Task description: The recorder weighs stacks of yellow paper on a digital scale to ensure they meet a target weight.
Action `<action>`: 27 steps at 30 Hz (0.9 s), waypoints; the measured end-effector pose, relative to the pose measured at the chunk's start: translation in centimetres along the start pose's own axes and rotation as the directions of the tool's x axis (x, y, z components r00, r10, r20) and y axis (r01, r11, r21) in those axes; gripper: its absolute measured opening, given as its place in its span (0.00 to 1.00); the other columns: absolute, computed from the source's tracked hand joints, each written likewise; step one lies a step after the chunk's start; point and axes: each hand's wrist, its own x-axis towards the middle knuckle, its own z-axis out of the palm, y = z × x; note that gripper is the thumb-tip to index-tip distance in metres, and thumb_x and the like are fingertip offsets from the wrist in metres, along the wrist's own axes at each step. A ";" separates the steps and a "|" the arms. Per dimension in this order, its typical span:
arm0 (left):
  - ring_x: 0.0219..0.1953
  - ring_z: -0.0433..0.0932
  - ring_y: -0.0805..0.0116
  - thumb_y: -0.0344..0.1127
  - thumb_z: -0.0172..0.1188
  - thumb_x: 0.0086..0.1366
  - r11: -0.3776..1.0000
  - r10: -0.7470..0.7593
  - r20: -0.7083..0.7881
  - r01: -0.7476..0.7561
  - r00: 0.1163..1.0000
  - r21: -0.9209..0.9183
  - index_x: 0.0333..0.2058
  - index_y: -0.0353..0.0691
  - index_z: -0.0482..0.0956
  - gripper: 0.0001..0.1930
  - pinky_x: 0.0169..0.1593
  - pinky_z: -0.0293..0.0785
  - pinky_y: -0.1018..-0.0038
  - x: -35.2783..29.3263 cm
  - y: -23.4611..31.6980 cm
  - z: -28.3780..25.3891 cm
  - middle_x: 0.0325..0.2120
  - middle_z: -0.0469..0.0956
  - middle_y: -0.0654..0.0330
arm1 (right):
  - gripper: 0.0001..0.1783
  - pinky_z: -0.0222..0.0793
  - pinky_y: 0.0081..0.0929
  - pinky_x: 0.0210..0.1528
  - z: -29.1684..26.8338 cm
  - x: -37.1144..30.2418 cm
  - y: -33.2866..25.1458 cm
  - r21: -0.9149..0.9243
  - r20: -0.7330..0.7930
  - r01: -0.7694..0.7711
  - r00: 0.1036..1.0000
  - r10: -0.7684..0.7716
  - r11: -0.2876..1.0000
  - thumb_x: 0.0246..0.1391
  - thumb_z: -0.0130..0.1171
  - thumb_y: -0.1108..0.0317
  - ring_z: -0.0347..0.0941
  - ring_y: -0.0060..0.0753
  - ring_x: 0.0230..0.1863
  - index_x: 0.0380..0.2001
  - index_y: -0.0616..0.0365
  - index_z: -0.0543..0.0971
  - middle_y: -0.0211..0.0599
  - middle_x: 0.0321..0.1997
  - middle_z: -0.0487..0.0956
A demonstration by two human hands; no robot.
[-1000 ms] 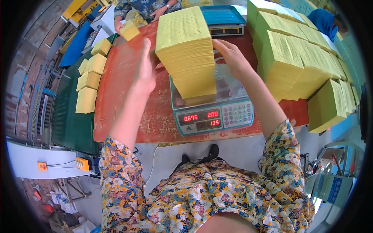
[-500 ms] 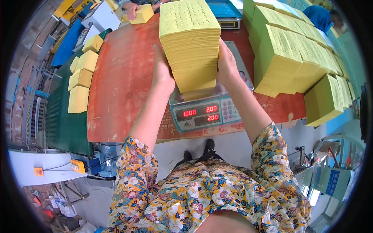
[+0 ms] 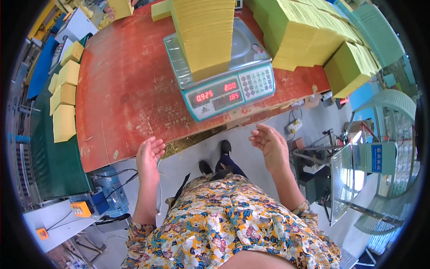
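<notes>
A tall stack of yellow paper sheets (image 3: 204, 38) stands on the metal pan of a teal-framed digital scale (image 3: 233, 92), and the scale's red digits are lit. Its top runs out past the upper edge of the picture. My left hand (image 3: 149, 157) is in the air by the table's front edge, fingers loosely bent and apart, holding nothing. Out in front of my body, to the right, my right hand (image 3: 271, 145) is likewise raised with its fingers slightly curled and nothing in it. Both hands are apart from the stack and the scale.
The red table (image 3: 121, 85) carries large yellow paper stacks (image 3: 309, 33) at the right. Smaller yellow bundles (image 3: 65, 123) line a green surface at the left. Another person's hand (image 3: 107, 10) is at the far left edge. A pale green chair (image 3: 380, 148) stands at the right.
Both hands have let go of the yellow stack, which rests on the scale, and have drawn back toward my body. The scale's digits have changed. The view has shifted.
</notes>
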 end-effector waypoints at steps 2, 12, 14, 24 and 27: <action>0.44 0.79 0.63 0.45 0.52 0.71 0.999 0.011 0.026 -0.010 1.000 -0.035 0.49 0.36 0.75 0.18 0.48 0.74 0.68 -0.9 -0.4 0.1 0.43 0.80 0.51 | 0.19 0.74 0.30 0.47 0.8 -1.3 1.6 0.034 -0.011 -0.004 1.000 0.005 0.999 0.68 0.43 0.63 0.80 0.35 0.42 0.51 0.66 0.75 0.41 0.42 0.82; 0.43 0.80 0.63 0.41 0.51 0.71 0.991 0.067 0.265 -0.033 0.962 -0.129 0.48 0.34 0.76 0.16 0.47 0.77 0.68 -2.0 1.0 4.9 0.42 0.80 0.50 | 0.17 0.74 0.29 0.47 4.9 -3.4 4.5 0.091 0.125 -0.037 0.992 0.025 0.995 0.68 0.47 0.64 0.79 0.33 0.42 0.50 0.64 0.76 0.39 0.41 0.81; 0.43 0.80 0.63 0.40 0.51 0.71 0.990 0.074 0.279 -0.038 0.958 -0.133 0.48 0.34 0.76 0.16 0.47 0.77 0.68 -2.0 0.9 4.8 0.42 0.80 0.50 | 0.16 0.74 0.29 0.47 4.7 -3.2 4.7 0.087 0.123 -0.040 0.992 0.029 0.995 0.68 0.47 0.65 0.79 0.32 0.42 0.50 0.64 0.76 0.39 0.41 0.81; 0.42 0.80 0.63 0.41 0.50 0.71 0.995 0.067 0.228 -0.049 0.971 -0.082 0.47 0.35 0.76 0.15 0.46 0.76 0.69 -0.5 1.8 5.8 0.41 0.81 0.50 | 0.17 0.73 0.29 0.47 4.3 -1.3 3.7 0.072 0.118 -0.079 0.990 0.070 0.994 0.68 0.47 0.64 0.79 0.32 0.42 0.50 0.64 0.76 0.39 0.41 0.81; 0.43 0.80 0.64 0.41 0.50 0.71 0.993 0.109 0.225 -0.094 0.968 -0.074 0.46 0.35 0.76 0.15 0.47 0.76 0.69 0.4 3.1 7.2 0.41 0.81 0.51 | 0.17 0.73 0.28 0.47 3.8 0.0 2.8 0.081 0.148 -0.074 0.987 0.062 0.994 0.68 0.47 0.64 0.78 0.32 0.42 0.50 0.64 0.76 0.39 0.41 0.81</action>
